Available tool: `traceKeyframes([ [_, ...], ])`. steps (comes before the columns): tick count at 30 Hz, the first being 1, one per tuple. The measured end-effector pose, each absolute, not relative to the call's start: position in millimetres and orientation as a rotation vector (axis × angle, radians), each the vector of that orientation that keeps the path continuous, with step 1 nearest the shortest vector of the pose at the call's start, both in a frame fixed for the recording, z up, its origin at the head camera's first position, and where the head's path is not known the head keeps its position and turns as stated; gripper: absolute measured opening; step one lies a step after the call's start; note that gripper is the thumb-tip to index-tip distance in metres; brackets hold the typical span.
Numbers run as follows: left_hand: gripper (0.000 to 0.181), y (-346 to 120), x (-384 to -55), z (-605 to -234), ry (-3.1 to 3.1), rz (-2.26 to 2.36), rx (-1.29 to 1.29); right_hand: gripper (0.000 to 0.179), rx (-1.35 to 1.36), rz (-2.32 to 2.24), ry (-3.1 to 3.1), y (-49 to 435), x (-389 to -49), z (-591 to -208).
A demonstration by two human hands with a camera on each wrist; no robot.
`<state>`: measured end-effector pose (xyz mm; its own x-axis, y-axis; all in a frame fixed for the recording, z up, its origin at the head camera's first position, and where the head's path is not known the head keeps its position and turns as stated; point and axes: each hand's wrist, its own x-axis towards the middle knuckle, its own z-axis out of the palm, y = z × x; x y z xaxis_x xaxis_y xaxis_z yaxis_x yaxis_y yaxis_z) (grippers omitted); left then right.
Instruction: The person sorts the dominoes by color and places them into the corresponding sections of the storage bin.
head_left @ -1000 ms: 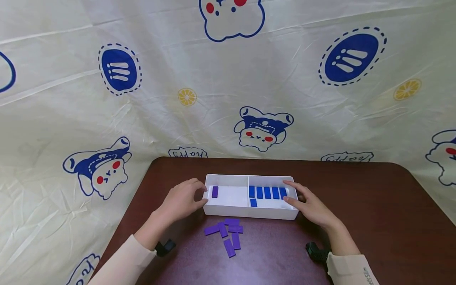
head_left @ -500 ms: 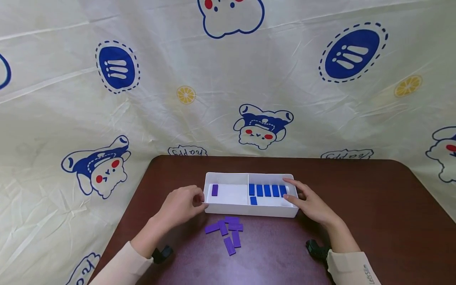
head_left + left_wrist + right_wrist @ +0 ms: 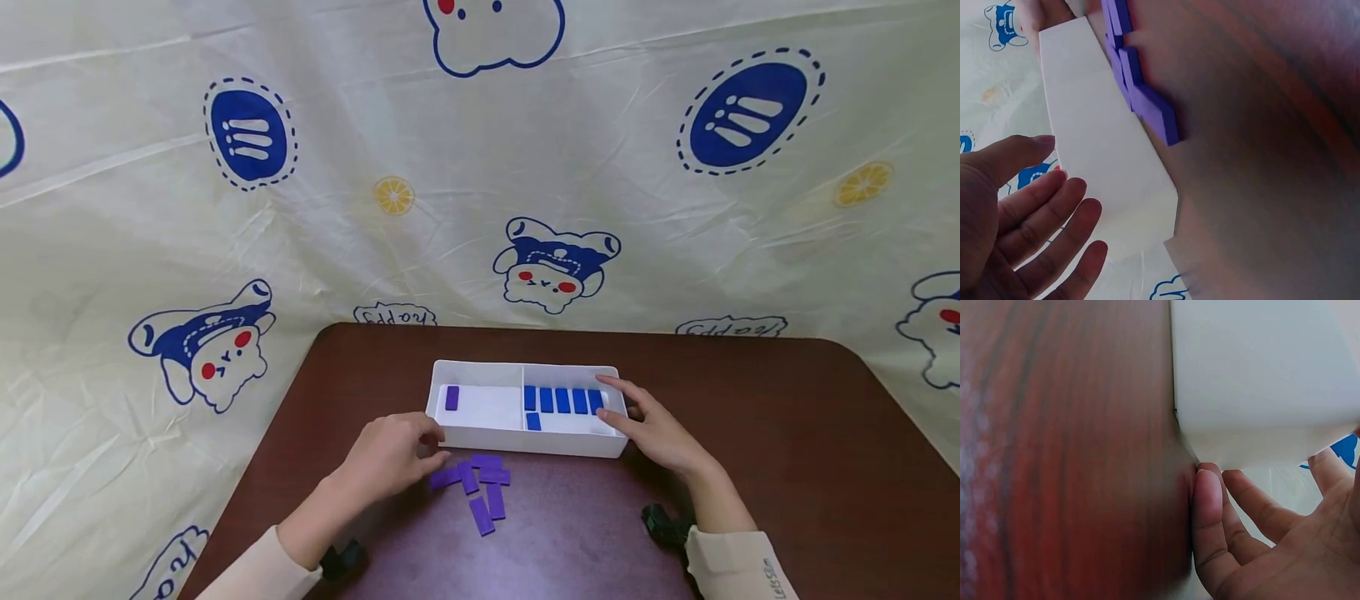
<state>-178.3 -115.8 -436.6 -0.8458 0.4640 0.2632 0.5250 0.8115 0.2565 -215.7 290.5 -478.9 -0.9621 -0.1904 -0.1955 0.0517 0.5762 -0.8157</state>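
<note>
The pale cloth [image 3: 450, 142] behind the worktop [image 3: 787, 417] bears most of the print. The word "happy" [image 3: 395, 315] stands in a wavy outline just above the worktop's far edge, left of centre. A second "happy" [image 3: 731, 327] stands along that edge farther right, its lower part cut off by the worktop. At the bottom left, a similar word [image 3: 169, 565] is cut short. The cloth also shows two blue ovals with dashed borders, one left [image 3: 249, 134] and one right [image 3: 748, 116], each holding three white exclamation-like marks. Small lettering on the right sleeve [image 3: 738, 562] seems to begin "Le"; the rest is unclear.
</note>
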Motion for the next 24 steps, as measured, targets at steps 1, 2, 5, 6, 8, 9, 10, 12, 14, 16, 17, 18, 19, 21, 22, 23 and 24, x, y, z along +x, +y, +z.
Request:
traceKeyframes([
  [1, 0.02, -115, -177, -438, -2.816, -0.481, -0.781, 0.072, -0.115, -1.329, 2.549, 291, -216, -479],
  [2, 0.02, -114, -177, -438, -2.825, -0.483, -0.787, 0.072, -0.117, -1.328, 2.549, 291, -216, -480],
  [5, 0.021, -110, -176, -441, -2.858, -0.496, -0.809, 0.072, -0.118, -1.326, 2.548, 291, -216, -481],
  [6, 0.022, -109, -176, -442, -2.872, -0.503, -0.816, 0.072, -0.118, -1.326, 2.547, 291, -216, -481],
  [8, 0.024, -105, -176, -445, -2.896, -0.514, -0.831, 0.072, -0.117, -1.328, 2.547, 291, -216, -481],
  [9, 0.025, -104, -176, -446, -2.904, -0.52, -0.839, 0.072, -0.115, -1.331, 2.546, 291, -216, -482],
  [10, 0.026, -102, -176, -447, -2.91, -0.523, -0.847, 0.072, -0.115, -1.334, 2.547, 291, -216, -482],
  [12, 0.027, -99, -176, -450, -2.914, -0.516, -0.858, 0.072, -0.115, -1.341, 2.543, 291, -216, -482],
  [14, 0.029, -96, -176, -453, -2.916, -0.505, -0.866, 0.072, -0.114, -1.345, 2.54, 291, -216, -481],
  [16, 0.03, -94, -175, -457, -2.926, -0.487, -0.871, 0.072, -0.116, -1.351, 2.538, 291, -216, -481],
  [17, 0.031, -93, -175, -458, -2.932, -0.474, -0.872, 0.072, -0.117, -1.352, 2.537, 290, -216, -481],
  [18, 0.032, -92, -175, -460, -2.939, -0.458, -0.872, 0.072, -0.119, -1.353, 2.538, 290, -216, -480],
  [19, 0.034, -91, -175, -461, -2.945, -0.438, -0.867, 0.072, -0.121, -1.35, 2.54, 290, -217, -480],
  [21, 0.035, -90, -174, -464, -2.949, -0.406, -0.863, 0.072, -0.122, -1.348, 2.544, 290, -217, -480],
  [22, 0.036, -89, -174, -465, -2.946, -0.388, -0.859, 0.072, -0.122, -1.345, 2.544, 290, -218, -480],
  [23, 0.037, -89, -173, -467, -2.94, -0.374, -0.857, 0.072, -0.123, -1.342, 2.545, 289, -218, -480],
  [24, 0.037, -88, -173, -468, -2.935, -0.362, -0.855, 0.072, -0.124, -1.339, 2.545, 289, -218, -481],
])
